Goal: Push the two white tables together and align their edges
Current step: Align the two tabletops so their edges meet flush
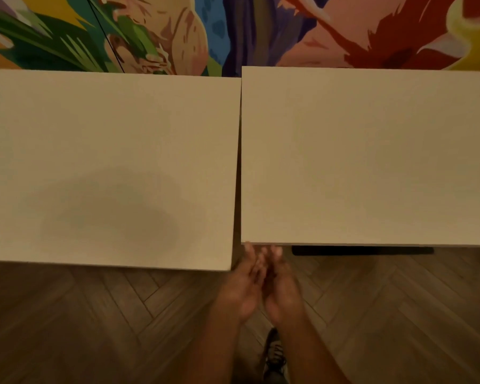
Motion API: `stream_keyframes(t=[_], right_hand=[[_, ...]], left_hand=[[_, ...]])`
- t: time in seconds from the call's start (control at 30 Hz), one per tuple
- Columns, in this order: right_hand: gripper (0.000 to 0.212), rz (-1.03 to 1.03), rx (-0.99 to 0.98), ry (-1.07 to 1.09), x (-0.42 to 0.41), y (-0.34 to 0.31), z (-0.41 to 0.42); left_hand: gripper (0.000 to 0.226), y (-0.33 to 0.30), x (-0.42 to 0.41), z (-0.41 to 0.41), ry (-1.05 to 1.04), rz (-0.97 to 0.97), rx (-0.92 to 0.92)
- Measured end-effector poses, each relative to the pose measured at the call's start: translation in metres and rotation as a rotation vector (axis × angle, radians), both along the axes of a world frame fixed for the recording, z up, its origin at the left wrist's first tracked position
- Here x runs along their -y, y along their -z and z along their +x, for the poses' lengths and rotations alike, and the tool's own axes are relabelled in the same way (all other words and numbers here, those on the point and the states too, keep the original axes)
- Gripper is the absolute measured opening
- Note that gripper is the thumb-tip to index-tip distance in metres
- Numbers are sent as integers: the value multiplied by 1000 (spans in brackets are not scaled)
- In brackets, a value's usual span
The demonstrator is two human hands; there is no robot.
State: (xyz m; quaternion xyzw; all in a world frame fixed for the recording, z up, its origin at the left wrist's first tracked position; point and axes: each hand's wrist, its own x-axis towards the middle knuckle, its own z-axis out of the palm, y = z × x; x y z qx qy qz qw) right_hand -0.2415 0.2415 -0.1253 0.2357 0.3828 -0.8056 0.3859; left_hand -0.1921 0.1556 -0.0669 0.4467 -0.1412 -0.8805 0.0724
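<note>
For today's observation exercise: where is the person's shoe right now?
In the head view, the shoe sits at bottom centre on the wooden floor, partly hidden beneath the right hand's forearm, nearer the person than both white tables.

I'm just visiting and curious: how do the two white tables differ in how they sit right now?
The left table has its near edge closer to the person; the right table sits further back towards the painted wall. Only the right table has both hands at its near corner. A narrow gap separates them. Both tops are plain white.
</note>
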Motion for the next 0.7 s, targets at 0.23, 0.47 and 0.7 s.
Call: stream_keyframes(t=[0.23,0.47,0.7], right_hand=[[52,79,-33,-277,52,-10,61],[47,171,92,-79,82,-7,75],[59,121,158,29,90,-8,74]], left_hand=[[57,60,73,91,-234,-182,17],[14,55,99,91,-372,-153,87],[30,62,108,91,-387,-120,58]])
